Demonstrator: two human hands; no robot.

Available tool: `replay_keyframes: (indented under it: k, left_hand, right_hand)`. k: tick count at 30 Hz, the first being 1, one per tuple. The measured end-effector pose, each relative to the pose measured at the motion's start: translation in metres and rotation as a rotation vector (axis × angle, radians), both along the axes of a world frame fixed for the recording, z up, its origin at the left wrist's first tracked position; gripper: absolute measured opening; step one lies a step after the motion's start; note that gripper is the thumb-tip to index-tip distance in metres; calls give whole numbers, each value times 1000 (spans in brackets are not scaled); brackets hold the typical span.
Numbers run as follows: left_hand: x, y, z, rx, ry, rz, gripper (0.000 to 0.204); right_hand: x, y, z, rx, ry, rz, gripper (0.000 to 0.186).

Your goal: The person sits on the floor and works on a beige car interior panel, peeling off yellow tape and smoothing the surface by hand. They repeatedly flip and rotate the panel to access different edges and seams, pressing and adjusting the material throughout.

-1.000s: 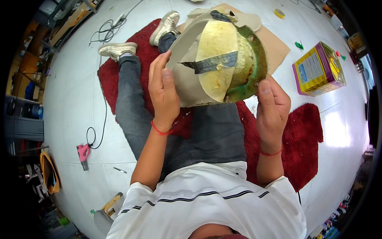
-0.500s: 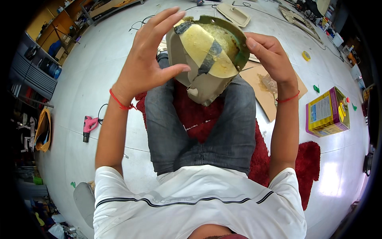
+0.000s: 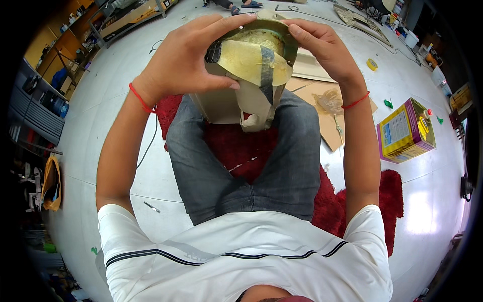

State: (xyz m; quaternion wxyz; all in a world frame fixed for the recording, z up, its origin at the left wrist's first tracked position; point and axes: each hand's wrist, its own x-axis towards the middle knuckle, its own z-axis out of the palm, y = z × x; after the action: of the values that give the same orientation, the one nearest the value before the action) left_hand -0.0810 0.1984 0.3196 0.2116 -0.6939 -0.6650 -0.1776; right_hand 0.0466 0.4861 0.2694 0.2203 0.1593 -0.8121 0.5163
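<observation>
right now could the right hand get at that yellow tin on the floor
Probably not at once. The right hand is gripping the taped cardboard shell together with the left hand. The yellow tin lies on the white floor off to the right, nothing blocking it, but the hand would have to let go first.

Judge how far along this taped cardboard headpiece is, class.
Done: tan tape patches and a dark tape strip already cover the cardboard headpiece. In hand: left hand and right hand grip it, raised over the lap. Left: bare cardboard below the tape remains uncovered.
</observation>
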Motion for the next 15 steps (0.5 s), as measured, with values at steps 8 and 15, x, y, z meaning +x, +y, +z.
replay_keyframes:
  k: [8, 15]
  left_hand:
    - [25, -27, -13, 42, -167, 62, 94]
    - [19, -16, -12, 56, -230, -23, 78]
  right_hand:
    - [56, -79, -36, 390, 373, -289, 112]
    - [34, -78, -75, 320, 591, -405, 86]
